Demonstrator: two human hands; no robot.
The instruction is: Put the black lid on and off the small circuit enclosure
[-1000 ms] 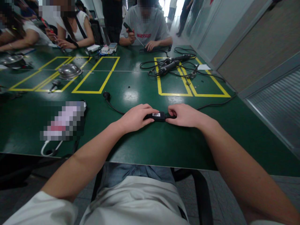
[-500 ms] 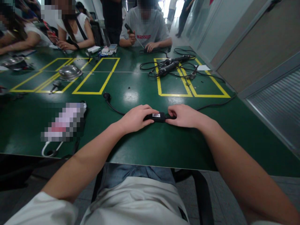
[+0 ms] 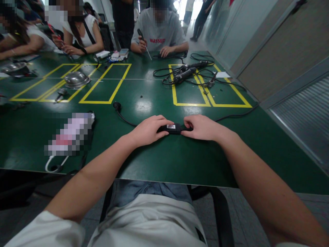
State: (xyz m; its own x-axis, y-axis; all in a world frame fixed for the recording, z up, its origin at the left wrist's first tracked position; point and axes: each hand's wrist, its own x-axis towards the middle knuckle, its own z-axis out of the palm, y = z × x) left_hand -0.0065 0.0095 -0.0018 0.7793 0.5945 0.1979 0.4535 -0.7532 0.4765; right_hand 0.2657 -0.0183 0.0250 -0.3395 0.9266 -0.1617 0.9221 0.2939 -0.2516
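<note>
Black adapter box (image 3: 174, 128) is lying on the green counter (image 3: 180, 161) in front of the person, its white label (image 3: 171, 126) facing up. The left grip (image 3: 150, 130) is grasping the box's left end, thumb along the near side and fingers over the top. The right grip (image 3: 202, 127) is pinching a black cord end (image 3: 188, 129) just beside the box's right end. From behind the left grip, a cord (image 3: 125, 119) is running out to a black plug (image 3: 117, 106); past the right grip, another cord (image 3: 231, 116) is trailing toward the counter's right side. Off to the left, a blurred pinkish thing (image 3: 70, 132) is lying. Farther out, a steel bowl (image 3: 77, 79) is sitting across yellow tape (image 3: 95, 102), and a tangle of black tools and cords (image 3: 183, 74) is resting to the right. Across the counter, someone in a grey T-shirt (image 3: 158, 31) is holding a screwdriver (image 3: 140, 33).
</note>
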